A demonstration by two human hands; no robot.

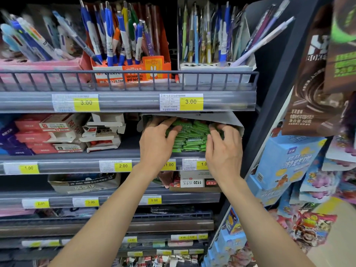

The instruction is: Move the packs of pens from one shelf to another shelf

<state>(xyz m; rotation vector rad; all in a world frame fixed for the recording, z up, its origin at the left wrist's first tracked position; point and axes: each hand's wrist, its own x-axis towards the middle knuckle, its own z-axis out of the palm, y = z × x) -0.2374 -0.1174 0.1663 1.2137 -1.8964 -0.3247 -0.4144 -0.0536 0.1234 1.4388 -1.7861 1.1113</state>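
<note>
Two bare forearms reach up from the lower edge toward the second shelf [127, 151], crossing its front rail of yellow price tags [123, 166]. Above that shelf the underside of the top shelf [134, 102] hangs low, leaving only a narrow slot to work in; a grey card flap [221, 117] droops under it, right over the hands. To the right of the shelf, a dark upright post [269, 112] closes off that side.

The left hand [156, 139] lies on the left flank of the green packs [189, 138], fingers curled around their edge and gripping. The right hand [223, 147] grips the right flank, fingertips hooked over the top packs.

The green packs are a stack of small flat wrapped packets with pale lettering, sitting between the two hands at the shelf's right end. Left of them on the same shelf stand white and red cartons [102, 132], just beside the left hand.
</note>
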